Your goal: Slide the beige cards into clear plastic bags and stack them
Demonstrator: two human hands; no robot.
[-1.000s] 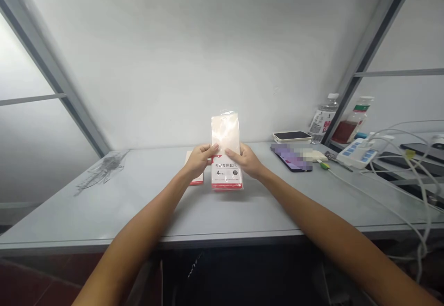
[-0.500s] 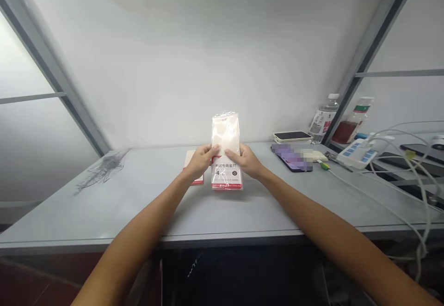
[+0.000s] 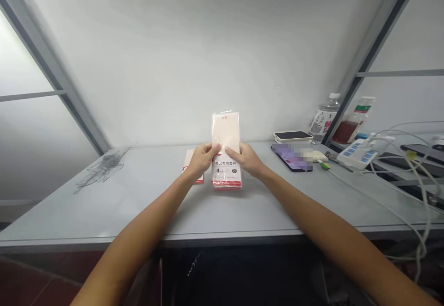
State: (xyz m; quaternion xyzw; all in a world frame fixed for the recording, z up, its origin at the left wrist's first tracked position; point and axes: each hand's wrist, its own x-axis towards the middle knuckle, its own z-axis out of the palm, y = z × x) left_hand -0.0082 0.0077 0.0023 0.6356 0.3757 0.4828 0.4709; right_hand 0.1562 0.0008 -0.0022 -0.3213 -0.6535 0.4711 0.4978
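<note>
A flat packaged ruler set (image 3: 225, 130) in clear plastic, pale pink with a red strip at the bottom and printed characters, stands nearly upright over the desk. My left hand (image 3: 202, 159) grips its left edge, thumb on the front. On the right edge my right hand (image 3: 250, 160) grips in the same way, thumb also on the front. The fingers behind the pack are hidden. A second red edge shows beneath the lower strip. Behind my left hand, a similar pink and red packet (image 3: 189, 158) lies on the desk, partly covered by that hand.
On the grey desk (image 3: 145, 204), a purple phone (image 3: 291, 158), a pale-cased phone (image 3: 293, 136), a power strip (image 3: 359, 153) and white cables (image 3: 374, 192) lie to the right. A water bottle (image 3: 324, 120) and a bottle of red liquid (image 3: 350, 123) stand behind them. Dark scribbles mark the left side.
The packaged ruler set has tilted slightly in my hands, and its lower strip has risen a little, showing more red edge below. Both hands keep their grip in nearly the same place.
</note>
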